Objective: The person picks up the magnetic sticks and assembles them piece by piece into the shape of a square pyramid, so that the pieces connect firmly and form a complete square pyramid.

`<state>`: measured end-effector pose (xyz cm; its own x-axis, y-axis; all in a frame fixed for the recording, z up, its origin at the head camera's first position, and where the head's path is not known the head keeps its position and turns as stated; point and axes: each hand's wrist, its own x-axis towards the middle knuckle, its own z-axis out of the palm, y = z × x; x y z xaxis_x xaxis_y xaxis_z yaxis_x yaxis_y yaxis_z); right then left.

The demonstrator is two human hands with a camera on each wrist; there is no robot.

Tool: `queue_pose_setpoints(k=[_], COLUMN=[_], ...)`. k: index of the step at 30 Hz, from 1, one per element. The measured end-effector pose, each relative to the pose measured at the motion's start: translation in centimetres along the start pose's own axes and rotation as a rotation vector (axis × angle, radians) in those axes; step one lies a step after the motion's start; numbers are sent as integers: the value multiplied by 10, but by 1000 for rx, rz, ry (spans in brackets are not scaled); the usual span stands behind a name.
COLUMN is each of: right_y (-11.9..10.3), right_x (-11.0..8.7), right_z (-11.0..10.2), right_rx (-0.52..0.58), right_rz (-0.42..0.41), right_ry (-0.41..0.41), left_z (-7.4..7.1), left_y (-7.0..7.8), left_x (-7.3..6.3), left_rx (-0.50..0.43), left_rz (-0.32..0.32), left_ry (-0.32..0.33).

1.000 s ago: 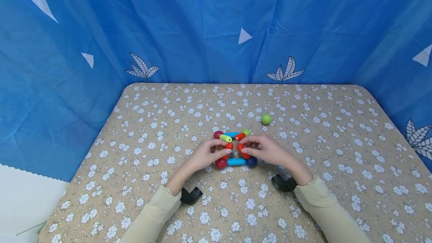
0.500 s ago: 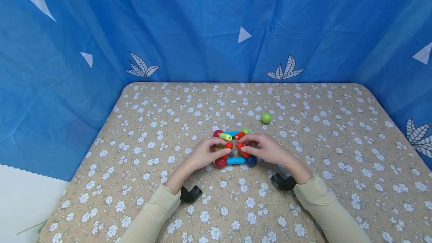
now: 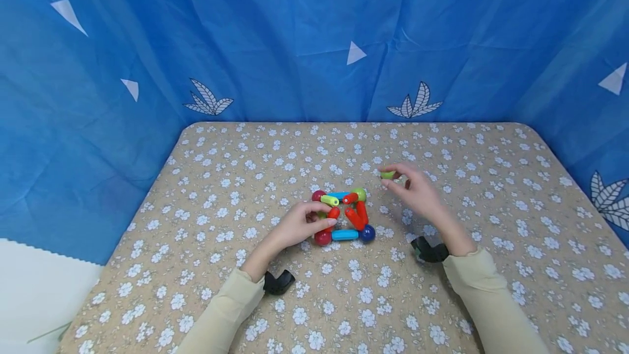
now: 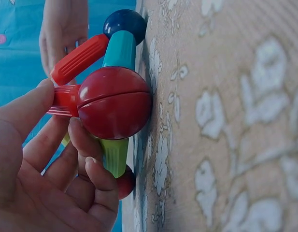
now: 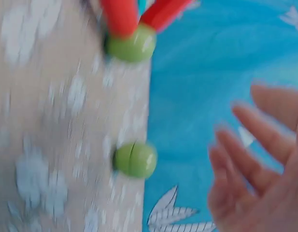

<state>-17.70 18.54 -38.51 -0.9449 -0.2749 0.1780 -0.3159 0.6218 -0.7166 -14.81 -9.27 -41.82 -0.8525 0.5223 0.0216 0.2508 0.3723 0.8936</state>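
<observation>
In the head view, a frame of sticks and balls lies mid-table. It has blue sticks [image 3: 345, 235] at front and back, with a dark blue ball [image 3: 367, 233], a red ball [image 3: 322, 237] and a green ball [image 3: 361, 194] among its corners. My left hand [image 3: 300, 224] pinches a red stick [image 4: 65, 100] that rises from the front-left red ball. Another red stick [image 3: 354, 218] leans inward from the dark blue ball. My right hand [image 3: 415, 187] has its fingers spread by a loose green ball [image 5: 135, 160], apart from it in the right wrist view.
A floral cloth [image 3: 245, 179] covers the table. Blue curtains [image 3: 295, 42] hang behind it and at both sides. A black wrist mount [image 3: 278, 283] sits below the left wrist, another black mount [image 3: 429, 250] below the right.
My right hand has let go of the leaning red stick and moved back and right to the loose green ball. The left hand keeps its place on its red stick.
</observation>
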Motion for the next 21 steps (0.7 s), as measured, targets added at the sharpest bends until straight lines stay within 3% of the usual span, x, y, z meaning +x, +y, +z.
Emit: queue_pose_setpoints(k=[2,5,8,11,15,21], right_y=[7,17,25,29,30,31], right_x=[5,11,17,21,29,34], right_z=[-5,-7,-5,0,8,15], right_rx=[-82,-189,-248,-268,-307,-325], right_rz=[80,174,186,170,171,123], right_ry=[51,-16,-135,-170,-160,-173], left_z=[1,1,-3,-4,-1,0], left_y=[0,3,20,21,3,-1], left_x=[0,0,-5,-6,-1,-1], left_rx=[-3,-1,3,8,5,13], left_rz=[-3,-15,-24,-28,-30,-22], left_ry=[-1,-5,-10,-8,6,7])
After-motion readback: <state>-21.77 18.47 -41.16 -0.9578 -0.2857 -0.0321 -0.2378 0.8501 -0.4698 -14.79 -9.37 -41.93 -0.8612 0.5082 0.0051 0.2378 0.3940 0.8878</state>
